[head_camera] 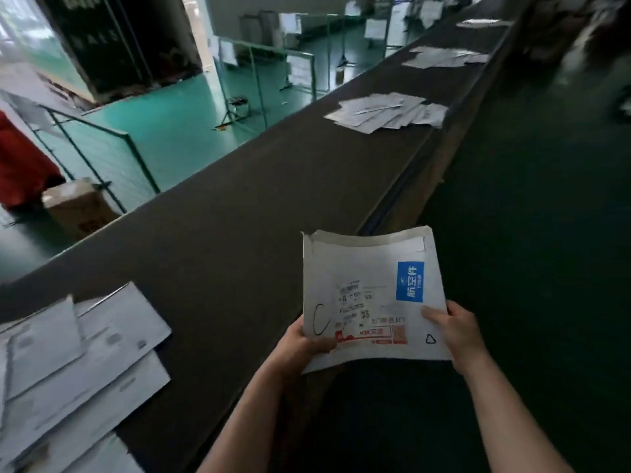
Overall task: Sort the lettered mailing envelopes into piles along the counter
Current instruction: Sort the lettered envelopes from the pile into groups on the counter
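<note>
A person holds a small stack of white paper mailing envelopes (372,295) in both hands, just past the near edge of a long dark counter (239,186).

The left hand (304,346) pinches the bottom left corner, thumb curled on top beside a handwritten letter C; the right hand (457,332) grips the bottom right edge, thumb pressed flat, likely to steady the stack for reading. The top envelope is creased, with a blue sticker. Loose, flat piles lie well apart along the counter: a near pile (71,367) at left, a fanned middle pile (386,112), and blurred farther piles (444,58).
</note>
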